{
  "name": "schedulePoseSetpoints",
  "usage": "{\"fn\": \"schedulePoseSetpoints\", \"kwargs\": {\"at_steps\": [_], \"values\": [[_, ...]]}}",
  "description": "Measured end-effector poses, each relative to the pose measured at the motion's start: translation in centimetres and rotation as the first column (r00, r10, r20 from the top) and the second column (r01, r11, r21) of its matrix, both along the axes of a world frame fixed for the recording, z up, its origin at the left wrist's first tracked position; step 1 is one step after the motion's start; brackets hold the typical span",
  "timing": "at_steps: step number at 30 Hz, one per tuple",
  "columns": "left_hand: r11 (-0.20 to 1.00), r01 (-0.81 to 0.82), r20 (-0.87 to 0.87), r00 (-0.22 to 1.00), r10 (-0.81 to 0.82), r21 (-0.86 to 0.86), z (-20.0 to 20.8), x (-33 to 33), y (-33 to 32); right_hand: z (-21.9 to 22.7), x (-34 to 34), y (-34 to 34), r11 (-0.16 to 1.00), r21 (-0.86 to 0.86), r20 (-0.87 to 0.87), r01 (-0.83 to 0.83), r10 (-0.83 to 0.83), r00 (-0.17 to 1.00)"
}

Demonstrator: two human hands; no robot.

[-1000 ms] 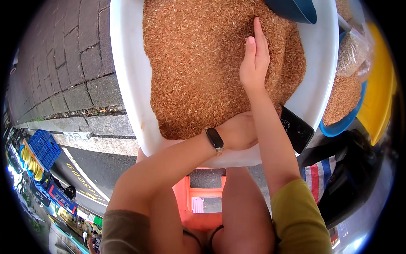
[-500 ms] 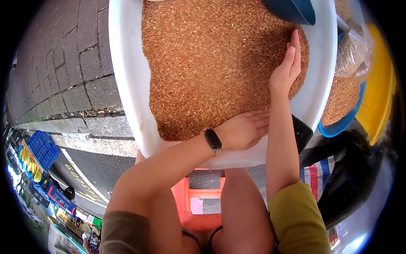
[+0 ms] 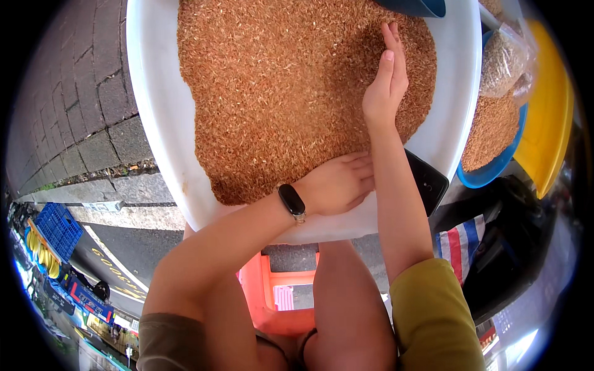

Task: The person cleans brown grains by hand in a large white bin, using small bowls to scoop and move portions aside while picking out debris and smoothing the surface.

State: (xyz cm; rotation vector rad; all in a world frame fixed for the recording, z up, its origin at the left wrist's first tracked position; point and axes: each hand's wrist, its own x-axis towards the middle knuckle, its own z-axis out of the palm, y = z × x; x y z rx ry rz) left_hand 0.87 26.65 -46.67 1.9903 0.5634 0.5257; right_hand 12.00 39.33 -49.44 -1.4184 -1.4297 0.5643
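Note:
Reddish-brown grain, seemingly unhusked or brown rice, lies in a broad layer inside a large white tub. At the grain's near edge rests my left hand, palm down with fingers stretched to the right, partly behind my right forearm. A dark wristband sits on that wrist. My right hand stands on edge in the grain's right part, fingers extended forward, palm turned left. Neither hand grips anything. A black phone lies by the tub's near right edge, partly hidden by my right forearm.
A dark blue scoop is at the tub's far right. Right of the tub stand a blue basin of tan grain, a clear bag and a yellow container. A red stool shows between my legs.
My right hand has moved left, away from the grain's right edge. My left hand stays at the near edge. The whole view has shifted slightly.

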Motion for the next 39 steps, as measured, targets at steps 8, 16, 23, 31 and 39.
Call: {"fn": "schedulePoseSetpoints", "kwargs": {"at_steps": [8,16,23,31,39], "values": [[0.999,-0.034,0.028,0.999,0.034,-0.005,0.0,-0.2,0.1,-0.4,-1.9,-0.7,0.996,-0.051,0.049,-0.079,0.081,0.996],[0.967,0.0,0.058,0.998,0.015,-0.253,-0.5,0.2,-0.5,0.5,-7.6,-2.7,0.878,-0.247,0.125,-0.411,0.449,0.885],[0.998,-0.023,-0.007,1.0,0.024,0.064,-2.0,1.3,-1.2,1.5,-13.4,-5.8,0.658,-0.274,0.21,-0.702,0.753,0.624],[0.98,-0.087,0.012,0.996,0.087,0.179,-2.6,1.6,-1.2,2.8,-15.1,-7.1,0.539,-0.108,0.07,-0.835,0.842,0.535],[0.984,-0.08,0.05,0.996,0.073,0.162,-3.1,1.6,-1.6,2.2,-14.7,-6.7,0.55,-0.117,0.04,-0.827,0.834,0.55]]}}
